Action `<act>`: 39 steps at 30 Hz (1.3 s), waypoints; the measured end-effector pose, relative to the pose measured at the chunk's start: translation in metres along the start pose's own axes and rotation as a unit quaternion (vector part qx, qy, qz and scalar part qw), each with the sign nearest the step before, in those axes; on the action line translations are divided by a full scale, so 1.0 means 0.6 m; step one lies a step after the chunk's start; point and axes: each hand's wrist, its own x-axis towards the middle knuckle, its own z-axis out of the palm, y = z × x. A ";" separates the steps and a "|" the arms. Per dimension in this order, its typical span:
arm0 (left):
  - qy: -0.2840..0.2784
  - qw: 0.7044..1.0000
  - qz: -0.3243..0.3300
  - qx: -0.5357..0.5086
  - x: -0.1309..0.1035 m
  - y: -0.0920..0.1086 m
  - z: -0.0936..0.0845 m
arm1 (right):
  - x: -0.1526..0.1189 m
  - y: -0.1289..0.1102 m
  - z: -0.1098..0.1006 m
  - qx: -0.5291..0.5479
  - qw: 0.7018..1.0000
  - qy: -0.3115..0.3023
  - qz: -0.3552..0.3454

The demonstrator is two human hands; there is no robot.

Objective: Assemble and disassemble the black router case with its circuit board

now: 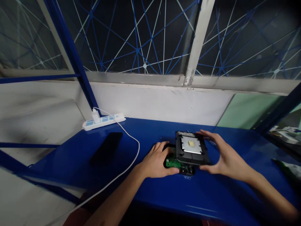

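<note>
My right hand (219, 155) grips a black plastic housing cover (192, 157) by its right side, thumb at the near edge and fingers at the far edge. A silver metal plate with a small yellowish pad sits on the cover's upward face. Under and left of it lies a green circuit board (172, 161) in a dark base on the table, partly hidden by the cover. My left hand (156, 160) is curled around the left side of that base, thumb along the near edge. The cover is slightly tilted and overlaps the board.
A dark phone-like slab (107, 147) lies on the blue table (150, 194) to the left. Behind it stands a white power strip (105, 121) with a plugged-in charger, whose white cable (137, 147) runs across the table toward me. Blue frame posts (87, 88) rise at the left.
</note>
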 end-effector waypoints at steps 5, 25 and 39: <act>0.016 1.000 0.018 0.006 0.002 0.001 0.001 | 0.021 -0.006 0.044 -0.012 0.999 0.044 -0.013; 0.177 0.982 0.052 0.042 0.013 -0.004 -0.001 | 0.012 0.002 0.073 -0.028 0.996 0.049 -0.065; 0.168 0.982 0.070 0.043 0.020 0.002 0.006 | 0.010 -0.012 0.071 -0.044 0.993 0.053 -0.098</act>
